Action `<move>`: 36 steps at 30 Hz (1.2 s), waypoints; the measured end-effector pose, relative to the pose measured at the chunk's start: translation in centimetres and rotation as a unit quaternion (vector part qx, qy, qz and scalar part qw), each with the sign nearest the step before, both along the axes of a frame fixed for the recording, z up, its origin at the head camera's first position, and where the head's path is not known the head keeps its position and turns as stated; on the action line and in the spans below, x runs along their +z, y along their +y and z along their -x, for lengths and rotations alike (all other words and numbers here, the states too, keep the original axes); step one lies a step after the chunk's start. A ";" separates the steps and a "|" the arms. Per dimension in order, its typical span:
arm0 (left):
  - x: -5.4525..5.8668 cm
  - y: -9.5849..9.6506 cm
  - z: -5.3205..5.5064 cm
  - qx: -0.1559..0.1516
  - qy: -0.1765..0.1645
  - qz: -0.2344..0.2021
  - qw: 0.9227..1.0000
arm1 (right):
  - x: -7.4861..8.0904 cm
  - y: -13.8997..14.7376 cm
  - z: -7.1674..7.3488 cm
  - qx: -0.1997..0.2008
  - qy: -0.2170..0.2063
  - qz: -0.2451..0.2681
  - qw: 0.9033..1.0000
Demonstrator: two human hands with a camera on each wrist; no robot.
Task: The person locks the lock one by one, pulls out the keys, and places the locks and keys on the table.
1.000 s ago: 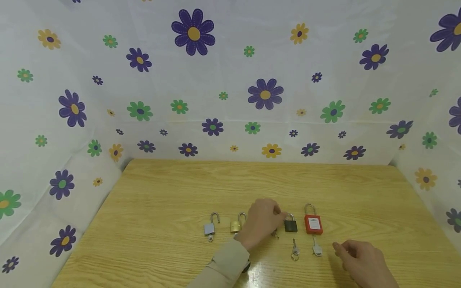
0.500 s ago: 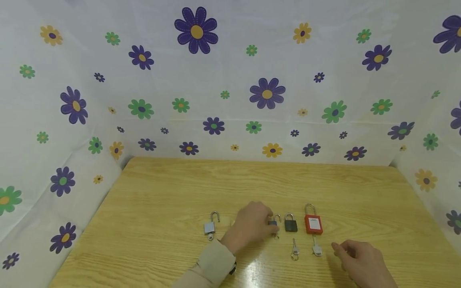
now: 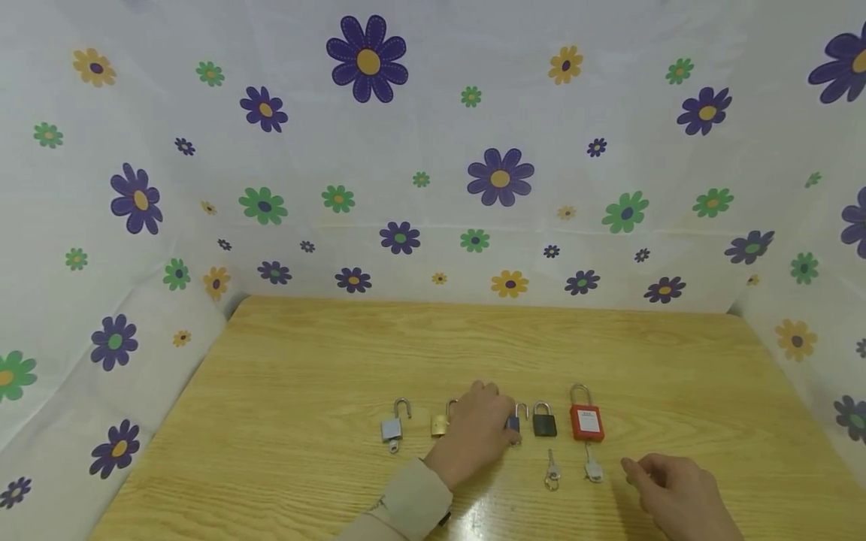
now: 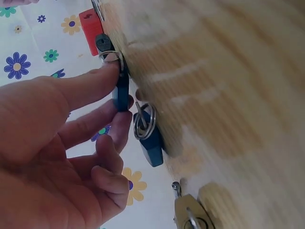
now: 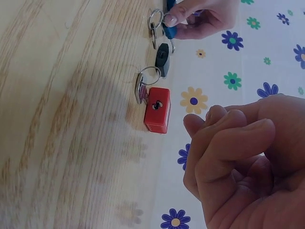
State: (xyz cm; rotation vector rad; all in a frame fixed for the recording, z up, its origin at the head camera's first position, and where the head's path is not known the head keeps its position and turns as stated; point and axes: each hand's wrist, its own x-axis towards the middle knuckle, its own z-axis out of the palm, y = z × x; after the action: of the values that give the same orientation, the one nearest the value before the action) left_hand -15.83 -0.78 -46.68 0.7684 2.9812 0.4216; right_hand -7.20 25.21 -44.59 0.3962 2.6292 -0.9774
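My left hand [image 3: 473,424] pinches a blue padlock [image 4: 122,93] between thumb and fingers, with a key ring by the thumb. That padlock's shackle is sprung in the head view. Beside it a second blue padlock [image 4: 152,148], with a key and ring, is hidden under the hand in the head view. To the left lie a brass padlock [image 3: 439,425] and a silver padlock [image 3: 391,430] with raised shackle. A black padlock [image 3: 544,425] and a red padlock [image 3: 586,422] lie to the right. My right hand [image 3: 683,492] hovers right of them, fingers loosely bent, holding nothing.
Keys on a ring [image 3: 552,472] lie in front of the black padlock, and another key [image 3: 593,471] in front of the red one. The wooden table [image 3: 304,376] is walled by a white flowered cloth [image 3: 433,135].
My left hand has drawn back leftward from beside the black padlock's shackle, bringing the blue padlock into view; lately it has shifted slightly. The right hand has stayed in place.
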 end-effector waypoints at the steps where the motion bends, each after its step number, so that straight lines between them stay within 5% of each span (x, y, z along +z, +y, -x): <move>1: 0.0 0.0 -0.1 0.000 0.001 -0.001 1.000 | 0.0 0.0 0.0 -0.001 -0.001 0.000 1.000; 6: 0.2 0.0 -0.3 0.009 -0.008 -0.021 1.000 | 0.0 0.1 0.0 -0.002 -0.003 0.001 1.000; 10: 0.1 -0.2 -0.2 0.022 -0.055 -0.073 0.996 | -0.1 0.1 0.0 -0.003 -0.004 0.004 1.000; 17: -0.1 -0.9 0.2 0.053 -0.163 -0.195 0.966 | -0.1 0.1 0.0 -0.004 -0.005 0.004 1.000; 36: 1.3 -4.3 0.0 0.070 -0.204 -0.310 0.926 | 0.4 -1.1 0.1 -0.005 0.003 0.010 1.000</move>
State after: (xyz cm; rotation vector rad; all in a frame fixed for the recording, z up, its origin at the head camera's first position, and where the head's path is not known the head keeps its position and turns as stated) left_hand -15.83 -5.06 -45.37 0.4072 2.5053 1.3832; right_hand -7.29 24.06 -44.16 0.4024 2.6230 -1.0098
